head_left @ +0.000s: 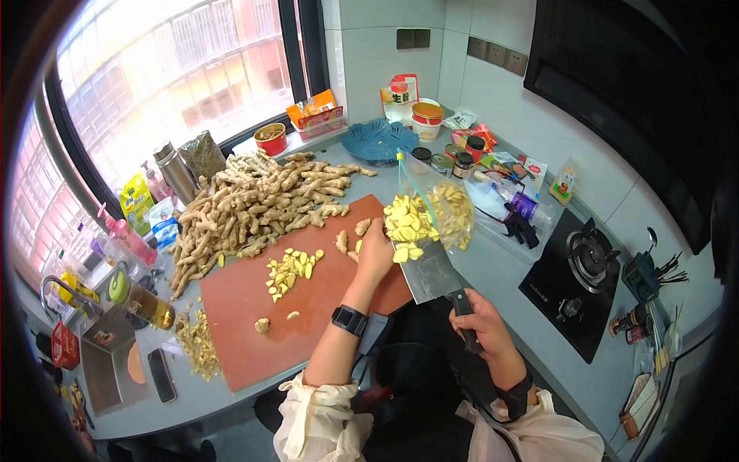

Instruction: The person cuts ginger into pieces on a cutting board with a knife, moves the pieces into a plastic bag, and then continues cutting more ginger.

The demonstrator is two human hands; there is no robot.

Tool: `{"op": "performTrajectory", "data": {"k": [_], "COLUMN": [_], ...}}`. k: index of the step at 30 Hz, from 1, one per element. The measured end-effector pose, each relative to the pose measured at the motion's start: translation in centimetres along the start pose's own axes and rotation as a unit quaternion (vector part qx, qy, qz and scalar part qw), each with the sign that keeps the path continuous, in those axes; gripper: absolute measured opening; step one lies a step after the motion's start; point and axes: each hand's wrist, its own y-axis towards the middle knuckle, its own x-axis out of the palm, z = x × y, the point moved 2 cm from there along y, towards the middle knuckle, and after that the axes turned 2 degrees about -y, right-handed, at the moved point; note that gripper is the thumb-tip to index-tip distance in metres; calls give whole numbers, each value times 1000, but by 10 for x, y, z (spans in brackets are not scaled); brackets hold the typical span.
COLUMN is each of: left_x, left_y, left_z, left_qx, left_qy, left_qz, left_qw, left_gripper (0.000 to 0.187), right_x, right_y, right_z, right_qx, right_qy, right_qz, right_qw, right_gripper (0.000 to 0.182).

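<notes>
My right hand (477,319) is wrapped around the black handle of a cleaver (431,273). The cleaver's broad blade slopes up to a heap of yellow ginger slices (409,223) at the mouth of a clear zip bag (454,208). More slices show inside the bag. On the near side of that heap, my left hand (375,250) is closed at the bag's edge, its fingertips partly hidden. Below it lies a red-brown cutting board (246,339) with a pile of ginger slices (292,271) and a few loose pieces.
A large heap of whole ginger (254,200) lies behind the board; peelings (198,346) lie at its left. A sink (115,377) and a phone (162,376) are at left. Jars, a blue basket (379,142) and packets stand behind; a gas stove (573,285) is at right.
</notes>
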Motion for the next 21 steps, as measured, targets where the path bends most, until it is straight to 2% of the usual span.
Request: {"op": "performTrajectory", "data": {"k": [2,4,5,7,8,10,14,19,21], "left_x": [8,18,21,26,27,25,22,28,28], "left_y": [3,7,9,12,12,13,11,17,19], "left_z": [-6,-14,-14,-16,-11,-2,9,1,5], "left_qx": [19,23,23,0,0,-37,-40,7,-3], "left_qy": [4,-2,-2,81,81,102,102,36,23], "left_qz": [12,-12,-14,20,20,51,47,92,87], "left_qw": [1000,1000,1000,997,996,993,993,995,996], "left_gripper": [31,45,45,41,41,24,23,23,21], "right_x": [-3,-6,-7,-9,-9,-10,-13,-18,-20], "right_y": [-1,-3,-3,-3,-3,-3,-3,-3,-3], "right_z": [-1,-2,-3,-5,-6,-7,-8,-8,-8], "right_qx": [-1,-2,-2,-3,-3,-1,-4,-2,-2], "right_qy": [6,8,9,14,15,17,27,28,29], "right_qz": [1,4,6,11,11,20,23,34,35], "right_qw": [1000,1000,1000,1000,1000,1000,999,999,999], "right_gripper": [40,38,38,37,37,38,38,35,34]}}
